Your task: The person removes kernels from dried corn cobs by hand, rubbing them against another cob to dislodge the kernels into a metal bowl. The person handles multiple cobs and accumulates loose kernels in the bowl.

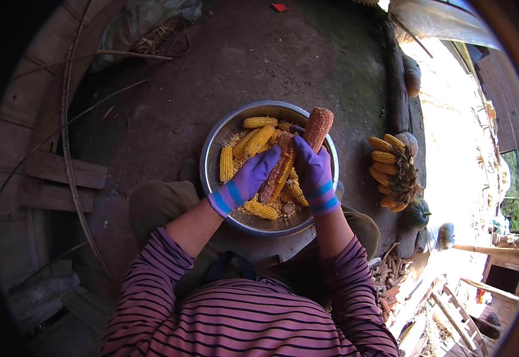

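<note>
Both hands wear purple gloves with blue-striped cuffs, over a wide metal basin [268,232]. My left hand [259,167] is closed around a partly shelled corn cob [279,178], which lies slanted between the hands with yellow kernels along its right side. My right hand [313,165] grips a bare reddish cob [318,125], its end sticking up past the fingers, against the partly shelled one. Several yellow corn ears [226,164] and loose kernels [288,207] lie in the basin, around and below the hands.
A bundle of corn ears [384,167] lies to the right by a wooden beam [395,80], with a green pumpkin [416,213] beside it. Bare cobs [389,272] are heaped at the lower right. Wooden boards [67,169] and a long thin stick [69,147] are at the left.
</note>
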Demonstrator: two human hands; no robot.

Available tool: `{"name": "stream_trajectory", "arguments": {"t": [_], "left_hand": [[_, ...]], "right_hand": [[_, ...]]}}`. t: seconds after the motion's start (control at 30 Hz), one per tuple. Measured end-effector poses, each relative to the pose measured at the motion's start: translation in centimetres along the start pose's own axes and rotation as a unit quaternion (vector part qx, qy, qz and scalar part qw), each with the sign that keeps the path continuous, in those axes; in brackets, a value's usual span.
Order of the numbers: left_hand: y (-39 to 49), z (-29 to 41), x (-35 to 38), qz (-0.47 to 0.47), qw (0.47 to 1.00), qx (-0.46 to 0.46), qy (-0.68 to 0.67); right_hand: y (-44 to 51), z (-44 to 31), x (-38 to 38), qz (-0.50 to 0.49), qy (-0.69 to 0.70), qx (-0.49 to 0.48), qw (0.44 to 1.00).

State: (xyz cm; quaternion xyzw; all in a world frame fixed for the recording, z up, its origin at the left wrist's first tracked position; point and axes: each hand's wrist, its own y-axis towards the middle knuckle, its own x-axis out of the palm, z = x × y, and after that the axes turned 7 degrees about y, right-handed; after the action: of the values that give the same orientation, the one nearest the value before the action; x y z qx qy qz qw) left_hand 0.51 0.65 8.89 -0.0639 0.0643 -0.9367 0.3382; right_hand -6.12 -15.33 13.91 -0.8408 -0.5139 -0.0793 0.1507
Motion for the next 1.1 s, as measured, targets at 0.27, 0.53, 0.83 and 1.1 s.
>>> {"name": "stream_trajectory", "arguments": {"t": [0.27, 0.53, 0.83, 1.1], "left_hand": [[0.5, 0.6, -0.1, -0.029, 0.996, -0.037, -0.071], [0.4, 0.5, 0.6, 0.112, 0.981, -0.024, 0.156], [-0.3, 1.9, 0.3, 0.048, 0.998, -0.030, -0.021], [0.5, 0.0, 0.4, 0.088, 0.995, -0.045, -0.007]], "right_hand": [[0.3, 0.4, -0.1, -0.002, 0.017, -0.025, 1.000], [0.1, 1.0, 0.6, 0.025, 0.056, 0.033, 0.998], [0.4, 0.9, 0.1, 0.030, 0.048, 0.008, 0.998], [-0.2, 1.4, 0.8, 0.037, 0.006, 0.004, 0.999]]}}
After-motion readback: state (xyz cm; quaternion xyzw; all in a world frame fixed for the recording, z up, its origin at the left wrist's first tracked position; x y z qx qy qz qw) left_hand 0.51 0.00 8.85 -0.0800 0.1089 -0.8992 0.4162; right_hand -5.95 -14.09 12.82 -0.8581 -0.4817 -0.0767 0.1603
